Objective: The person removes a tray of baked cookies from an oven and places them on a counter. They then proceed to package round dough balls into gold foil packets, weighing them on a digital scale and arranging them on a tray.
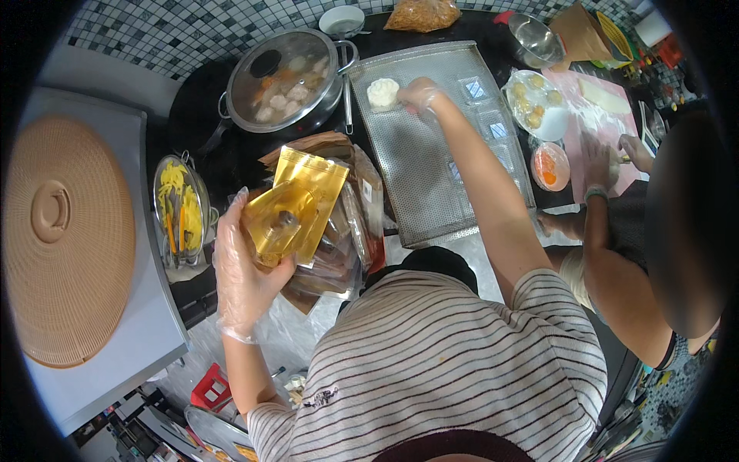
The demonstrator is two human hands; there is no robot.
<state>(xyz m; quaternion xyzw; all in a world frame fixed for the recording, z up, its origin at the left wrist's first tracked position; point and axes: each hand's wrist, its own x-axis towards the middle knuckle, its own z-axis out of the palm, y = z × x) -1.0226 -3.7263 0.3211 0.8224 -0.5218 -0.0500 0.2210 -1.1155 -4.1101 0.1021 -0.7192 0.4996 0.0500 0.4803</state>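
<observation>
My left hand [247, 274], in a clear plastic glove, grips gold foil pouches [309, 190] above a pile of plastic packaging [340, 254]. My right hand [424, 97], also gloved, reaches over a perforated metal tray [415, 167] at the counter's back. Its fingertips are close beside a white moulded cake [383, 94]; whether they touch it or pinch something small and pinkish is unclear. On the tray's right half lie clear plastic holders [480, 110] with blue-and-white striped sachets [475, 88]. My right forearm hides part of them.
A lidded glass-topped pot [283, 81] of food stands back left. Yellow strips and tongs fill a strainer [182, 213]. At right, another person's hands [597, 159] work dough on a pink mat [583, 104], near a plate of balls [534, 98] and an orange-filled bowl [549, 167].
</observation>
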